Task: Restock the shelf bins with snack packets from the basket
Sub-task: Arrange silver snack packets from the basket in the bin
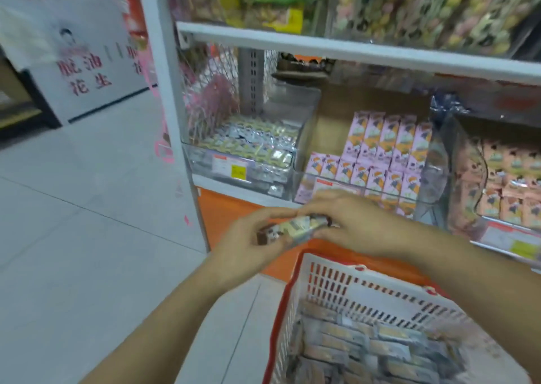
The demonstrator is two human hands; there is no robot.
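Above the far wall of the white slatted plastic basket, red along its rim, we hold a small bundle of silvery-yellow snack packets between both hands. Our left hand grips the bundle's left end, thumb along the top and the other fingers curled beneath; a dark brown edge of wrapper shows by the palm. Our right hand closes over the right end, its fingers bent down across the top so that they hide that end. The bundle tilts slightly up to the right, and blur keeps us from counting its packets. Inside the basket lies a heap of similar grey-and-yellow packets. Beyond the hands, on the lower shelf, a clear plastic bin at the left holds silver-and-yellow packets like ours. Just to its right stand rows of pink and orange cartons, and farther right peach-coloured packets. A white shelf board runs above them. At the far left a white cardboard box with red characters stands on the pale tiled floor.
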